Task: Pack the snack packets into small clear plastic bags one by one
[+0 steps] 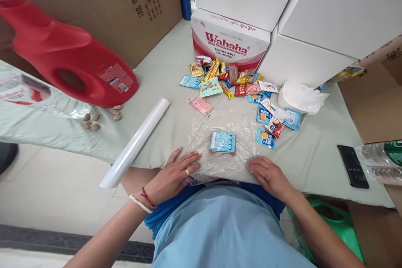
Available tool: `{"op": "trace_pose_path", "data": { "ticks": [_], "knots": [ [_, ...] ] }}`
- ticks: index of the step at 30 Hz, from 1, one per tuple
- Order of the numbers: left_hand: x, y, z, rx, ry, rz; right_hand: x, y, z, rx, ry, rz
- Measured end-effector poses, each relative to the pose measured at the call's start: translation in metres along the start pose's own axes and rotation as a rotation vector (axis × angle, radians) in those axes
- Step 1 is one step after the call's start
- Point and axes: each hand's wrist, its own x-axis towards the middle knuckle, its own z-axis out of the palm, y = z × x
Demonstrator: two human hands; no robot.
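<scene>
A crinkled sheet of clear plastic wrap (245, 150) lies at the table's front edge. On its middle rests a light blue snack packet (222, 140), with a reddish-brown packet (230, 153) showing beneath it. My left hand (180, 170) lies on the wrap's left front corner, open, fingers spread and thumb apart. At the wrap's right front corner my right hand (268, 172) rests palm down with its fingers stretched out close together. Just behind the wrap lies a pink packet (201, 104). To the left of my left hand is a roll of plastic wrap (136, 144), its end past the table edge.
Several snack packets (216, 71) are piled before a Wahaha carton (230, 42). A white bowl (287, 97) with a plastic bag stands at right, near a phone (352, 166) and bottles (380, 155). A red jug (75, 54) and several nuts (94, 125) are left.
</scene>
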Motion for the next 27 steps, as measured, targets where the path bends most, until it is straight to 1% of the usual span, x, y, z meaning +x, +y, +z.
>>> {"op": "trace_pose_path", "data": {
  "ticks": [2,4,7,9,11,14,15,17,19,20,22,23,25,26,27],
  "knots": [
    [0.004,-0.003,-0.002,-0.068,0.056,-0.026,0.014,0.003,-0.014,0.034,-0.009,0.011],
    [0.01,-0.004,-0.008,-0.171,0.107,-0.081,0.029,0.004,-0.029,0.049,-0.025,0.039],
    [0.021,-0.001,-0.023,-0.302,0.159,-0.219,0.048,0.004,-0.048,0.059,-0.048,0.087],
    [0.029,0.001,-0.032,-0.365,0.173,-0.32,0.058,0.005,-0.054,0.076,-0.051,0.124],
    [0.039,0.002,-0.036,-0.391,0.216,-0.417,0.067,0.009,-0.053,0.112,-0.041,0.195],
    [0.058,-0.003,-0.032,-0.334,0.344,-0.58,0.077,0.022,-0.042,0.173,-0.032,0.37],
    [0.064,-0.006,-0.028,-0.3,0.377,-0.64,0.08,0.028,-0.037,0.166,-0.044,0.435],
    [0.075,-0.011,-0.021,-0.212,0.42,-0.731,0.085,0.037,-0.027,0.071,-0.095,0.544],
    [0.081,-0.015,-0.015,-0.102,0.48,-0.755,0.088,0.04,-0.021,-0.09,-0.17,0.612],
    [0.081,-0.016,-0.014,-0.051,0.53,-0.747,0.09,0.04,-0.021,-0.168,-0.207,0.629],
    [0.075,-0.012,-0.015,0.028,0.672,-0.73,0.093,0.036,-0.026,-0.291,-0.254,0.633],
    [0.07,-0.008,-0.016,0.059,0.759,-0.731,0.096,0.033,-0.031,-0.341,-0.246,0.625],
    [0.059,0.006,-0.018,0.12,0.932,-0.723,0.108,0.028,-0.042,-0.42,-0.171,0.573],
    [0.056,0.015,-0.018,0.15,0.988,-0.685,0.117,0.026,-0.047,-0.441,-0.128,0.529],
    [0.055,0.026,-0.018,0.173,0.999,-0.61,0.128,0.026,-0.05,-0.449,-0.094,0.475]
  ]
}}
